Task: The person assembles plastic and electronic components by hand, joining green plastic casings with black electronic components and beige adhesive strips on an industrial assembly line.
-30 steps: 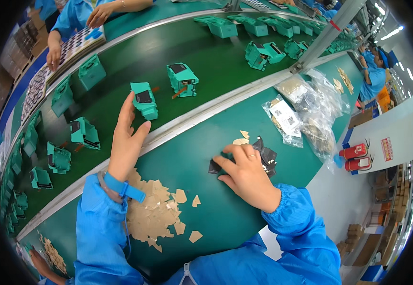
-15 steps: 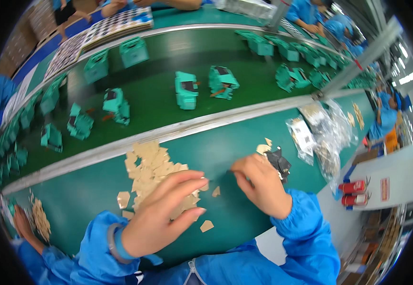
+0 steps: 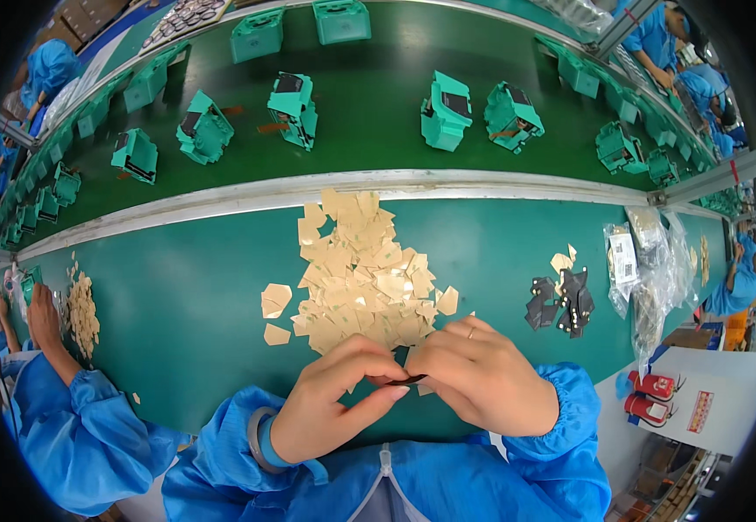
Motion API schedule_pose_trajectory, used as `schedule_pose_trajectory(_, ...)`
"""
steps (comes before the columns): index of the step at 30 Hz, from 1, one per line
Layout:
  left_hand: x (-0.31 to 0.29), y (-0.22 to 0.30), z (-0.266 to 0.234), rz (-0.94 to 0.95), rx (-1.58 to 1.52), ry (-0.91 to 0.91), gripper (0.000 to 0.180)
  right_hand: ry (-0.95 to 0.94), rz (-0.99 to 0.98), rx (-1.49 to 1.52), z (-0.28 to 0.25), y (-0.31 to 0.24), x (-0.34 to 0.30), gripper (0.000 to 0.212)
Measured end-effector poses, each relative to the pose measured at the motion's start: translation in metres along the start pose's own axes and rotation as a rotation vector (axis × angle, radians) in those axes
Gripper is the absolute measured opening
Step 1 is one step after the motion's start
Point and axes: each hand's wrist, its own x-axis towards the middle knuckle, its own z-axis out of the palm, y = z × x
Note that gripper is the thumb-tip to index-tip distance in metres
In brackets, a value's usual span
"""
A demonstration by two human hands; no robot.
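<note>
My left hand [image 3: 334, 396] and my right hand [image 3: 487, 374] meet near the table edge, in front of my chest. Between their fingertips is a thin, small black piece [image 3: 406, 380], pinched from both sides and seen nearly edge-on. Just beyond my fingers spreads a heap of flat tan angular pieces [image 3: 360, 270], with a few loose ones at its sides. Off to the right lies a small pile of black pieces [image 3: 574, 300], with a few tan pieces [image 3: 562, 259] beside it.
Clear plastic bags [image 3: 652, 270] lie at the table's right. Beyond a metal rail [image 3: 308, 193], a green belt [image 3: 369, 104] carries several teal housings [image 3: 447, 111]. At left, a co-worker's arm [image 3: 51, 331] rests near another tan pile [image 3: 82, 313]. Red fire extinguishers [image 3: 652, 387] stand at lower right.
My hands were apart, the left over the tan heap and the right by the black pieces. Now they are together, both on a black piece. The whole view has shifted too.
</note>
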Motion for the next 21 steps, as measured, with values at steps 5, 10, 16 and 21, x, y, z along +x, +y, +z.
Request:
schedule_pose_trajectory(5,-0.008,-0.02,0.011,-0.065,-0.437,0.122,0.015,0.097,0.066,0.323,0.007,0.01,-0.003,0.015)
schedule_pose_trajectory(10,-0.005,-0.016,0.011,-0.204,-0.579,0.132,0.018,0.075,0.362,0.76,0.022,0.012,-0.009,0.012)
schedule_pose_trajectory(16,0.004,-0.024,0.015,-0.094,-0.298,0.226,0.017,0.568,-0.004,-0.236,0.041,0.009,-0.009,0.03)
schedule_pose_trajectory(21,0.005,-0.02,0.015,-0.027,-0.016,0.274,0.017,0.505,-0.039,-0.005,0.047,0.011,-0.003,0.031)
